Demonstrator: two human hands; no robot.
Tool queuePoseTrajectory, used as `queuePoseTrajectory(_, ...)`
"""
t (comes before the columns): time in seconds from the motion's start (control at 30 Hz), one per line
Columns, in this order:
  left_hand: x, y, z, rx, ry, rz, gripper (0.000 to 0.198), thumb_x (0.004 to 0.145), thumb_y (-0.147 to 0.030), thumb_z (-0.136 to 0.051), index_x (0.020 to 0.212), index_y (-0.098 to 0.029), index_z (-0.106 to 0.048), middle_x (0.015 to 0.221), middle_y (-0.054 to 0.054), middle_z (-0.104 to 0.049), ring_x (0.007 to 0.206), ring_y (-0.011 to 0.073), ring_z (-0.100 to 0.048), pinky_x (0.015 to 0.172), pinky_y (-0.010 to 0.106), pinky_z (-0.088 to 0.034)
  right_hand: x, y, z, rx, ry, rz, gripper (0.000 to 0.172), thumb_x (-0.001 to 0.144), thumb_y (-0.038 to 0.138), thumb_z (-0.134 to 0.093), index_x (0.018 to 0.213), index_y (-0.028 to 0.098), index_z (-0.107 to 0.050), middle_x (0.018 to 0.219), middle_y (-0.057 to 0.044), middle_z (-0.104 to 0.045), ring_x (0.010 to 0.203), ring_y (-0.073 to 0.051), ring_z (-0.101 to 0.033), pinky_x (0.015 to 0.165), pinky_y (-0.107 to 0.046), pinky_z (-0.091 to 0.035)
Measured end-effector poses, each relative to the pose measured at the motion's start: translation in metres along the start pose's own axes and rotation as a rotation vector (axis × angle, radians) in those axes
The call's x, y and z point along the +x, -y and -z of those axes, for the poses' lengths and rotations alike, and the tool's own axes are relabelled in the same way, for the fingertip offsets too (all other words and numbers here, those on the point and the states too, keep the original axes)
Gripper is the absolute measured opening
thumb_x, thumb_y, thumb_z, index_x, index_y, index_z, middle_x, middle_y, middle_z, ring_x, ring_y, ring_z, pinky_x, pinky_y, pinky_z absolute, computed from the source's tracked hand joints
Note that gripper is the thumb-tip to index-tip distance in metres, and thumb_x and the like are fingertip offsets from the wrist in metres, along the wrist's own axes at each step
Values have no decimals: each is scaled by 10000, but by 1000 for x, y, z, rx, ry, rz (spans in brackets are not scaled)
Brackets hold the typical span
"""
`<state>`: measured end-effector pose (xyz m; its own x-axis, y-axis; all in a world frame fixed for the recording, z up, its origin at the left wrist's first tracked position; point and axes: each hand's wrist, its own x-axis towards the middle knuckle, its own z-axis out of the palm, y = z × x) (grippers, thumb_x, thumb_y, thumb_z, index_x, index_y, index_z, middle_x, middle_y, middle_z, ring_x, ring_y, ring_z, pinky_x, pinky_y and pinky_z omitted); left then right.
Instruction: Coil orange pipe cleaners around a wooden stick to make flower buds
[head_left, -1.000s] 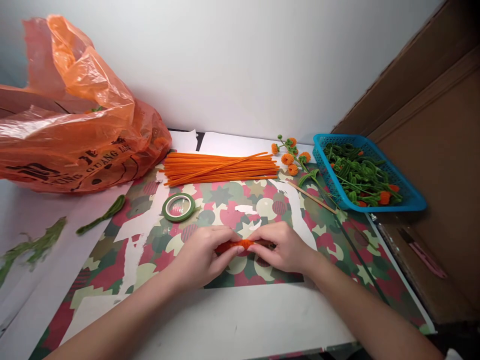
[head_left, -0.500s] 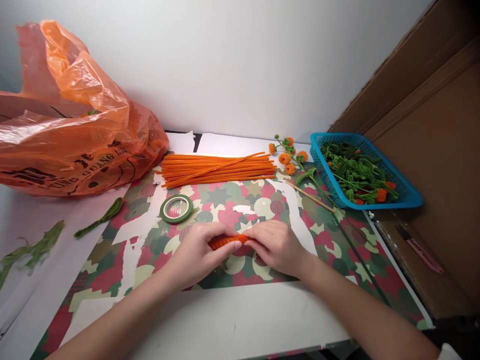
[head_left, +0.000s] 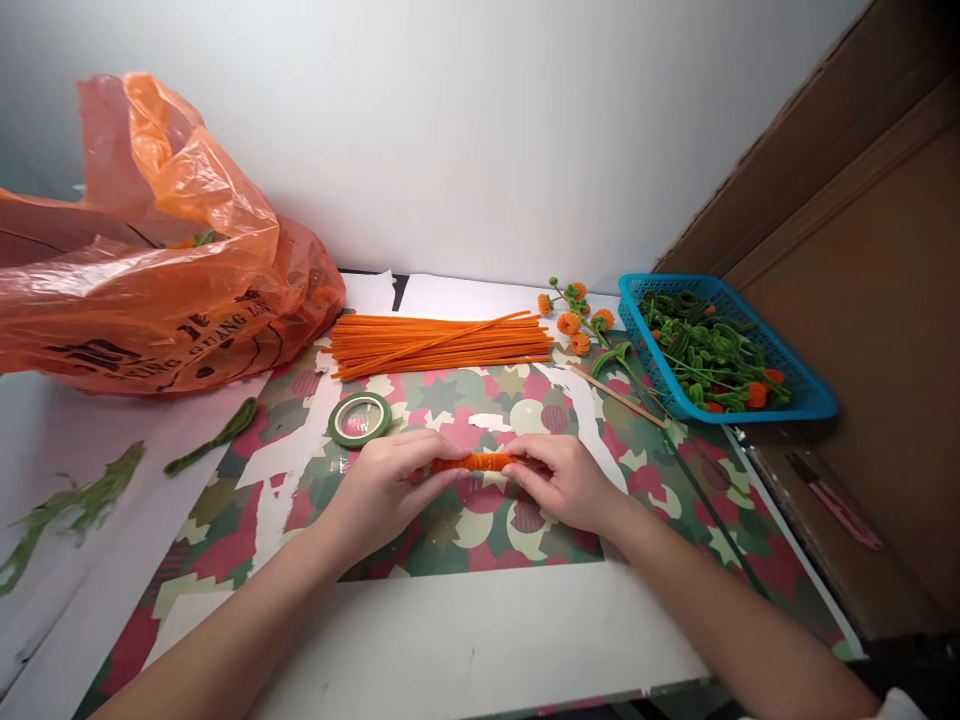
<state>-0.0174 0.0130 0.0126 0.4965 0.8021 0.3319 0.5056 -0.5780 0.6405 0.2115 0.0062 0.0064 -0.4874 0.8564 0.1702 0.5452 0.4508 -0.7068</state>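
My left hand (head_left: 386, 485) and my right hand (head_left: 564, 480) both pinch a short coiled orange pipe cleaner (head_left: 474, 462), held level between them just above the patterned paper (head_left: 450, 400). The left fingers close on its left end, the right fingers on its right end. A roll of green tape (head_left: 359, 418) lies just beyond my left hand. Farther back lies a bundle of straight orange pipe cleaners (head_left: 442, 340).
A large orange plastic bag (head_left: 157, 260) fills the back left. A blue basket (head_left: 810, 400) of green stems sits at the right, with finished orange flowers (head_left: 576, 318) and a wooden stick (head_left: 619, 394) beside it. Green fuzzy pieces (head_left: 214, 440) lie at left. A pink knife (head_left: 844, 505) lies on the cardboard at right.
The hands have moved slightly farther from me and spread apart, so more of the orange coil shows between them. The view has shifted a little.
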Motion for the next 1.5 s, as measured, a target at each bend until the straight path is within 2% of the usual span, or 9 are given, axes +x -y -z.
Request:
queuePoseTrajectory(0.17, -1, -5, -7, -38, 70, 20, 101, 865, -228, -546, 826, -185, -628, 701, -2, -644, 593, 98, -543, 535, 193, -414, 0, -1, -8, -74, -20, 174, 149, 880, 165, -512, 945, 179, -646, 777, -15, -716, 669, -136, -620, 691, -281, -427)
queuePoseTrajectory(0.33, -1, -10, -14, -79, 107, 121, 147, 875, -251, -515, 787, -179, -608, 663, -5, -620, 576, 107, -536, 514, 201, -409, -2, -1, -18, -166, -159, 287, 143, 888, 185, -498, 896, 180, -642, 742, -31, -717, 675, -157, -639, 638, -287, -426)
queuePoseTrajectory(0.5, 0, -12, -18, -123, 119, 211, 180, 892, -281, -473, 778, -174, -561, 679, 2, -596, 584, 117, -536, 506, 215, -425, -2, 1, -21, -185, -231, 289, 149, 886, 173, -492, 886, 174, -641, 737, -36, -711, 657, -155, -632, 626, -285, -444)
queuePoseTrajectory(0.6, 0, -12, -15, -147, 124, 171, 140, 872, -289, -512, 956, -186, -554, 844, 31, -637, 704, 139, -590, 601, 245, -485, -2, 2, -18, -120, -225, 245, 145, 887, 193, -498, 895, 183, -642, 742, -34, -705, 666, -153, -631, 644, -282, -462)
queuePoseTrajectory(0.73, 2, -8, -4, -78, 51, 80, 379, 835, -230, -535, 1200, -199, -440, 1026, 70, -616, 835, 160, -602, 726, 293, -507, 0, 0, -11, -2, -196, 140, 135, 879, 207, -521, 903, 189, -652, 709, -22, -678, 633, -141, -606, 636, -268, -477)
queuePoseTrajectory(0.87, 4, 0, 9, 39, -51, -2, 187, 832, -176, -518, 1016, -192, -542, 907, 33, -627, 743, 131, -585, 697, 264, -484, 1, -2, -5, 55, -187, 38, 131, 865, 202, -543, 917, 184, -662, 826, -44, -696, 695, -145, -624, 644, -259, -487)
queuePoseTrajectory(1.03, 5, 6, 13, 55, -22, -60, 108, 858, -194, -532, 928, -203, -614, 829, 11, -665, 730, 126, -603, 672, 242, -478, 2, -2, -1, 52, -128, 11, 140, 871, 196, -535, 922, 191, -665, 800, -33, -684, 663, -136, -610, 621, -247, -474)
queuePoseTrajectory(1.3, 4, -3, -2, -123, 116, 76, 123, 857, -226, -529, 830, -185, -642, 744, 17, -665, 659, 124, -588, 578, 218, -458, -1, -1, -14, -75, -108, 180, 148, 896, 202, -493, 896, 181, -639, 734, -39, -684, 661, -152, -604, 621, -264, -468)
queuePoseTrajectory(1.5, 3, -12, -14, -259, 136, 227, 148, 874, -266, -509, 825, -167, -607, 752, 23, -647, 665, 128, -578, 572, 222, -460, -4, -2, -20, -216, -219, 313, 144, 891, 149, -477, 886, 167, -619, 773, -55, -702, 710, -169, -636, 656, -284, -479)
